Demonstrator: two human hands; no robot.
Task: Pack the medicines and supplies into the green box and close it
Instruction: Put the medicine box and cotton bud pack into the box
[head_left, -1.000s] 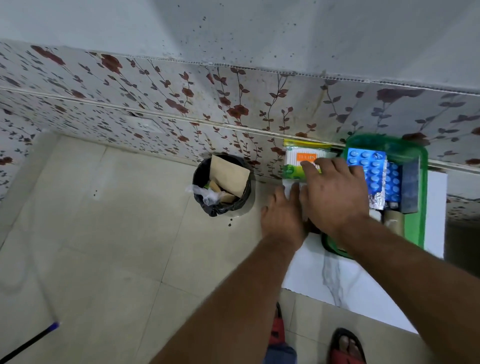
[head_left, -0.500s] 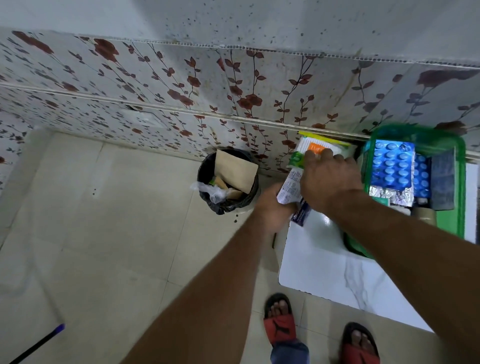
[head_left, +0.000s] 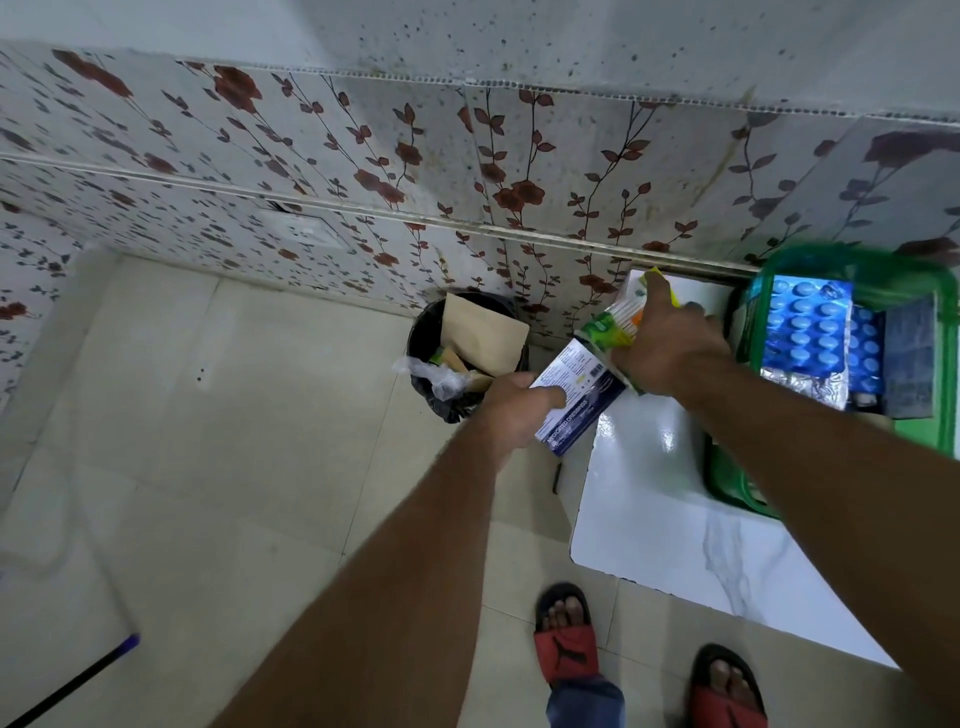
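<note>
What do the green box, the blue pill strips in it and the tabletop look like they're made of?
Green box: translucent plastic, since light glows through its rim. Pill strips: blue plastic blisters with crinkled silver foil edges. Tabletop: glossy white with grey veins, marble or a marble-look laminate; I cannot tell which.

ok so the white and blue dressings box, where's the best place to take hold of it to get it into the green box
Take the medicated dressings box across its two long narrow edges near the middle, coming from above. It is flat and oblong, tilted, its upper end tucked under the green packet in the right hand. The left hand has its grip on the lower end, thumb on the printed face; that suits sliding it into the green box.
</note>
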